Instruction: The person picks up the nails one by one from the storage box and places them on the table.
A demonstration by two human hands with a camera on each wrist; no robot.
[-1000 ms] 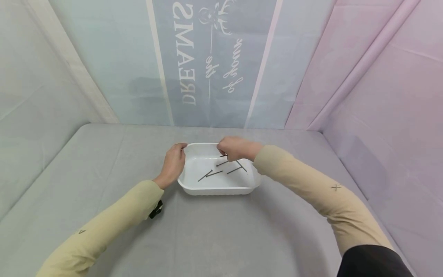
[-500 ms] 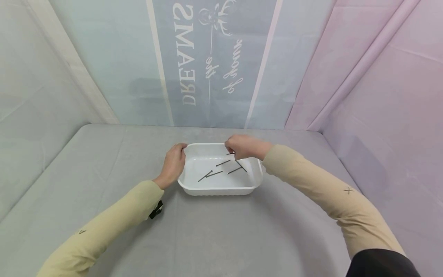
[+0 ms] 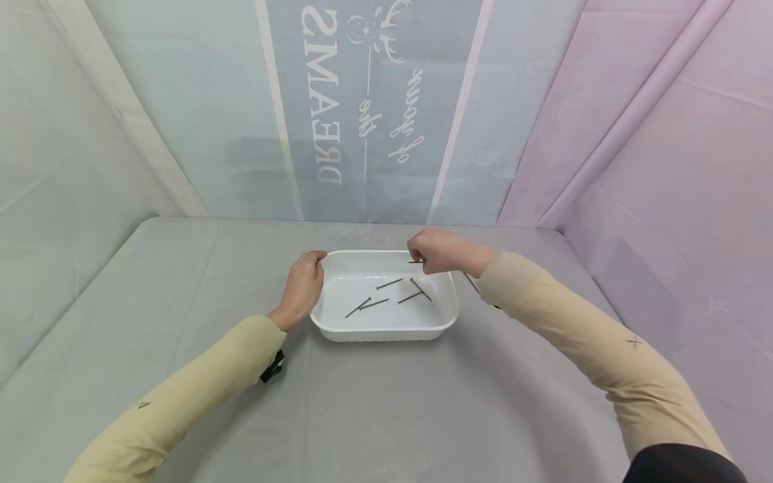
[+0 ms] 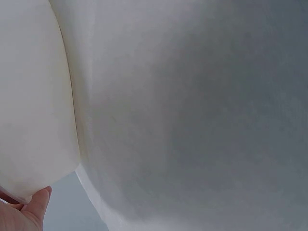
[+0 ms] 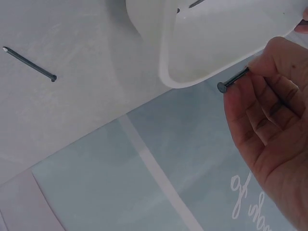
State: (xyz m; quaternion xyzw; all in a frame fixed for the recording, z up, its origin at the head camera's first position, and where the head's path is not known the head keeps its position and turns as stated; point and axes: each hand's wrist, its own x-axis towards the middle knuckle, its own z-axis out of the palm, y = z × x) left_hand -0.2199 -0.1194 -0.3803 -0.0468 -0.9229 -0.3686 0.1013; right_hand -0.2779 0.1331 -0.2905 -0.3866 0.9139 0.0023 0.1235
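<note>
My left hand (image 3: 302, 288) grips the left end of a white rectangular tray (image 3: 386, 335); in the left wrist view, its thumb (image 4: 38, 204) is at the tray's rim. Over the tray's far right corner, my right hand (image 3: 445, 251) pinches a dark nail (image 5: 234, 80) between thumb and fingertips, the flat head sticking out. Several more nails (image 3: 374, 304) lie scattered on the tray floor, some touching or crossing. Outside the tray on the right, one nail (image 5: 30, 63) lies on the grey surface, partly covered by my right sleeve in the head view.
A grey cloth-covered table (image 3: 374, 409) bears the tray. Behind it hangs a pale blue printed cloth (image 3: 374, 134) with upside-down lettering. Cloth walls close off the left and the right, the right wall (image 3: 676, 201) being pink.
My right hand has moved right and slightly away with the nail, toward the tray's far right corner. A nail on the table to the right has come into sight. My left hand stays put.
</note>
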